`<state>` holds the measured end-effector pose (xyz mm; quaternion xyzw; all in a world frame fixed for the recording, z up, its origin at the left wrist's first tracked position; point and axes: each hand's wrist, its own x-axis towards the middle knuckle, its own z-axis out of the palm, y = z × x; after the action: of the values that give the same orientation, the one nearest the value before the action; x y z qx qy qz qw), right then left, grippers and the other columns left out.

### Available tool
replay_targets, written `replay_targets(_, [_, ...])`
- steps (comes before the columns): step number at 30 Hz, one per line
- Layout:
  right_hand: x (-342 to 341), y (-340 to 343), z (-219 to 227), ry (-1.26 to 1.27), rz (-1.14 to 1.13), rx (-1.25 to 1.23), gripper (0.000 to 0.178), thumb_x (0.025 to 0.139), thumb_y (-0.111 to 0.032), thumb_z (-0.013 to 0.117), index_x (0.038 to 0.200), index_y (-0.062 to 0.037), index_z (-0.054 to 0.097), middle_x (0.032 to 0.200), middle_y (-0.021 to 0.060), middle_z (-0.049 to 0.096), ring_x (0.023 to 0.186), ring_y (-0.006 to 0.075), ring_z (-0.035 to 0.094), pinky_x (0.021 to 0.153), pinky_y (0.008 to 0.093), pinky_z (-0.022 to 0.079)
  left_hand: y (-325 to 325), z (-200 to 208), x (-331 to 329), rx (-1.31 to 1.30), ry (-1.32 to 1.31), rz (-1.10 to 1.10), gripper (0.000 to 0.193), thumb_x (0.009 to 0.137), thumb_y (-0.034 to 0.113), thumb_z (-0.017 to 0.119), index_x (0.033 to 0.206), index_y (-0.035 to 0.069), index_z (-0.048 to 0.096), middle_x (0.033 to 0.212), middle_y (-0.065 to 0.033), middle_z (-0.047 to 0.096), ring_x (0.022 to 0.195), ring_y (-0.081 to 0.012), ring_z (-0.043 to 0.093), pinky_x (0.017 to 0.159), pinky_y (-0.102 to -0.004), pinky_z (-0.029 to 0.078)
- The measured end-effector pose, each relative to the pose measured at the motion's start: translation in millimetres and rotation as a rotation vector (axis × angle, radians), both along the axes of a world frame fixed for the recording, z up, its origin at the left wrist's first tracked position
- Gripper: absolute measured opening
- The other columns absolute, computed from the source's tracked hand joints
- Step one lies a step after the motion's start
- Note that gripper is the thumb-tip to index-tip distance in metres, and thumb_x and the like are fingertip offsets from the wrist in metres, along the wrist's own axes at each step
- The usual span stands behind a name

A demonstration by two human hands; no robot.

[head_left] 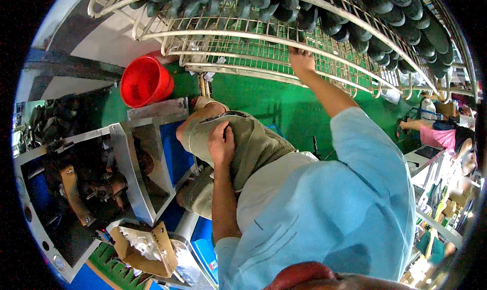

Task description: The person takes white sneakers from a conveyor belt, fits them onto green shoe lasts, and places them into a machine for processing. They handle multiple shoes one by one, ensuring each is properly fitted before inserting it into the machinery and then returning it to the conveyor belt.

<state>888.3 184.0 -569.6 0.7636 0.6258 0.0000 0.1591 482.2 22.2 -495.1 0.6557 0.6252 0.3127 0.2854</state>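
My left hand (pixel 221 144) rests on the thigh of my olive shorts (pixel 258 135), thumb apart from the fingers, holding nothing. Stretched forward, my right hand (pixel 302 60) reaches to the cream wire rack (pixel 243 35). Its fingers are dark and partly hidden at a shelf rail, so whether they grip anything cannot be made out. Above that hand, dark shoe-shaped pieces (pixel 307 20) stand in rows on the upper shelves; more of them (pixel 393 16) fill the rack's right side. The shelf level by my hand shows bare wire mesh.
A red bucket (pixel 146 82) stands at left beyond a metal-framed machine (pixel 122 153) with an open, dark interior. Near me sits a cardboard box (pixel 165 249) with white crumpled material. Green floor (pixel 248 94) lies under the rack. Another person in pink (pixel 437 138) is at far right.
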Motion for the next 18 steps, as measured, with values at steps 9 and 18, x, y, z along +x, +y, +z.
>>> replay_targets(9, [-19.4,-169.1,35.9,-0.105,0.225,0.053,0.070,0.096,-0.010,0.052,0.160,-0.0095,0.025,0.147,0.0523,0.019,0.126,0.0660,0.041,0.090,0.0595,0.054,2.1,4.7,9.7,-0.009,-0.100,-0.037,0.021,0.094,0.014,0.065,0.115,0.009,0.067,0.110,-0.0148,0.070,0.099,-0.0359,0.066,0.089,-0.0425,0.052])
replay_targets(18, [-20.5,-172.6,38.3,-0.100,0.254,0.081,0.075,0.093,-0.006,0.055,0.160,-0.0070,0.022,0.146,0.0537,0.017,0.131,0.0650,0.039,0.089,0.0535,0.056,-2.8,3.0,6.5,0.016,-0.100,-0.038,0.022,0.094,0.013,0.066,0.114,0.005,0.069,0.111,-0.0151,0.071,0.102,-0.0339,0.066,0.091,-0.0410,0.052])
